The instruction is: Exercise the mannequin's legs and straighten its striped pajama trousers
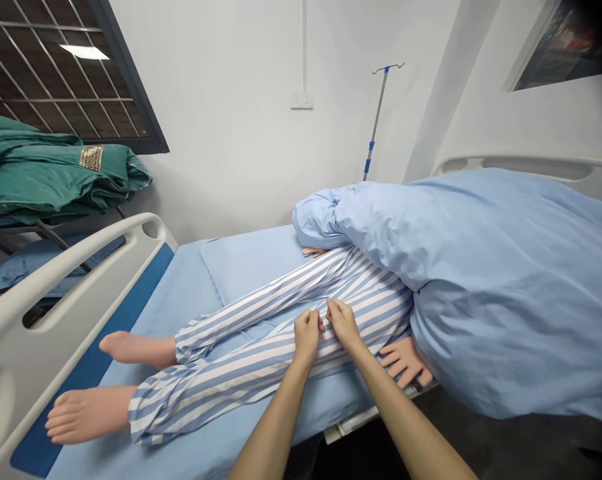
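Observation:
A manikin's legs in blue-and-white striped trousers [251, 357] lie stretched out on the bed, with both bare feet [88, 412] toward the footboard. Over the near thigh, my left hand [308, 333] is closed, its fingers curled in. Close to its right, my right hand [343, 321] is also closed, knuckles up, against the same thigh. Whether either pinches the trouser cloth is hidden by the fingers. A light blue quilt [505, 280] covers the manikin's upper body. One manikin hand [405, 360] sticks out from under it at the near bed edge, fingers spread.
The bed's white footboard [81, 267] rises at the left, with green folded cloth [45, 173] on a rack beyond. An IV pole [375, 127] stands by the wall behind the bed. A pale headboard [531, 167] shows at the far right.

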`<action>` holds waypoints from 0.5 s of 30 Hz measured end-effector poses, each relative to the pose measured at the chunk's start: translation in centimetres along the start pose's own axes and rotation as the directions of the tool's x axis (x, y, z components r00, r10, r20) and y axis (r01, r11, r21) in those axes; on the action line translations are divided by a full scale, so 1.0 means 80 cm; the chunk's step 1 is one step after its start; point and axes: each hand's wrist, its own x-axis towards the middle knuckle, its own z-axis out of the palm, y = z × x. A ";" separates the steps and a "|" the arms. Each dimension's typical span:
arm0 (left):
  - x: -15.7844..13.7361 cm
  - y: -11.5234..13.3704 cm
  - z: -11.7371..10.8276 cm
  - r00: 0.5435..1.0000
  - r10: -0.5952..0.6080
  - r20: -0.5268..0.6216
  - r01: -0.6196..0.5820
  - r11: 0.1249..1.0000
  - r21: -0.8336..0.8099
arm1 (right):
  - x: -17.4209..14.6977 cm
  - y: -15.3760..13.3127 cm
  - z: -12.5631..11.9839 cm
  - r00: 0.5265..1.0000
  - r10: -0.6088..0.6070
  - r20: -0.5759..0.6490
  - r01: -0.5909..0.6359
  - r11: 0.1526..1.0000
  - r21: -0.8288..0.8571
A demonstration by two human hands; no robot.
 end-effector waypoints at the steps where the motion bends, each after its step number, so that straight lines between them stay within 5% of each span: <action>1: 0.000 0.000 -0.001 1.000 -0.001 0.007 0.001 1.000 -0.004 | 0.002 -0.001 -0.007 1.000 -0.016 -0.005 0.016 1.000 -0.015; 15: -0.020 0.003 -0.004 0.998 0.035 0.044 -0.037 0.999 0.038 | -0.002 0.026 -0.022 0.995 -0.083 -0.057 0.068 0.973 -0.222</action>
